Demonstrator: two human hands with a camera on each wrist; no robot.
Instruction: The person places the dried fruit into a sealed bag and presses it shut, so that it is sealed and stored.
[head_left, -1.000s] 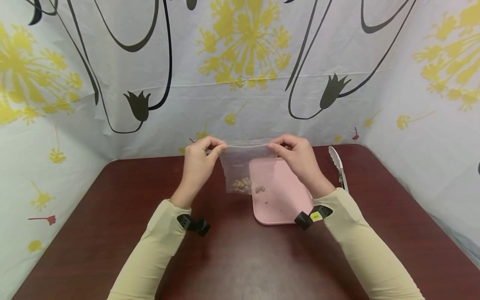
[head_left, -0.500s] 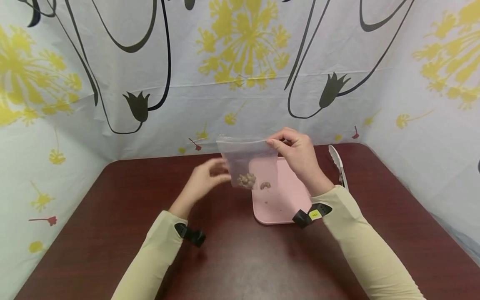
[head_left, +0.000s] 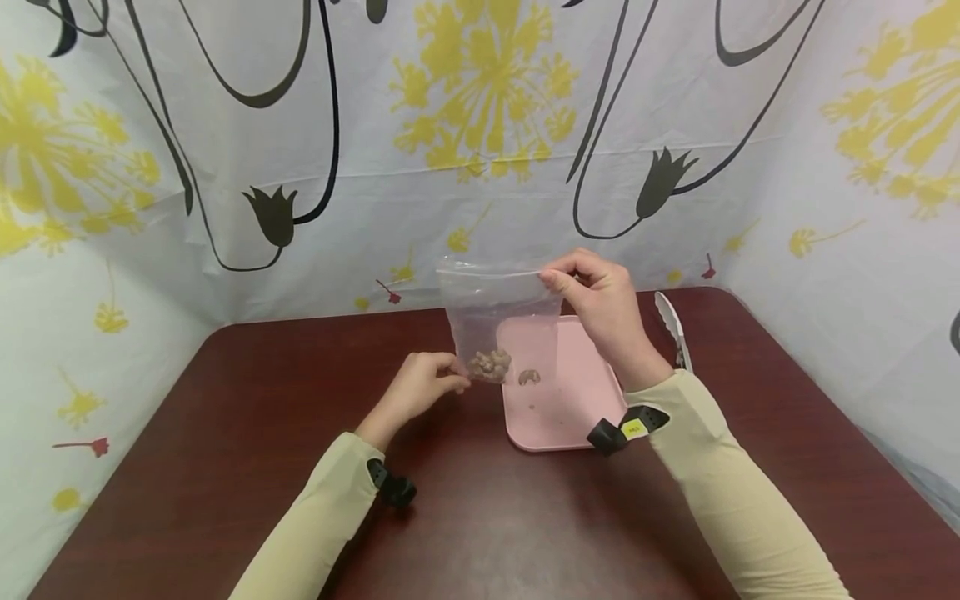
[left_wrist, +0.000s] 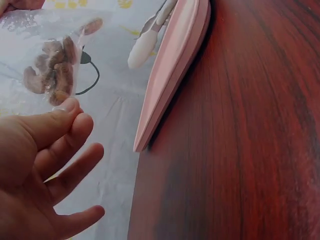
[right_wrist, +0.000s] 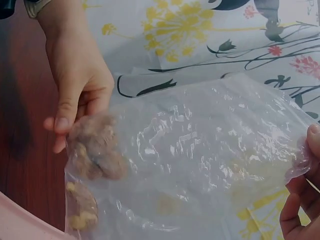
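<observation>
A clear zip bag (head_left: 506,321) hangs upright above the table, its zip edge at the top. My right hand (head_left: 600,312) pinches its upper right corner between thumb and fingers. With thumb and index finger, my left hand (head_left: 423,387) pinches the lower left corner; the other fingers are spread in the left wrist view. Brown curved nuts (left_wrist: 55,70), looking like cashews, are clumped in the bag's lower left, and a single nut (head_left: 529,377) lies apart from them along the bottom. In the right wrist view the bag (right_wrist: 175,150) stretches between both hands.
Behind and right of the bag, a pink tray (head_left: 570,417) with a few dark specks lies on the dark red-brown table (head_left: 480,517). White-tipped tongs (head_left: 672,329) lie to the tray's right. A patterned cloth (head_left: 337,275) surrounds the table's back and sides.
My left hand let go of the bag's upper left corner and moved down to its lower left corner. The right hand kept its pinch and rose slightly; the nuts bunched closer together.
</observation>
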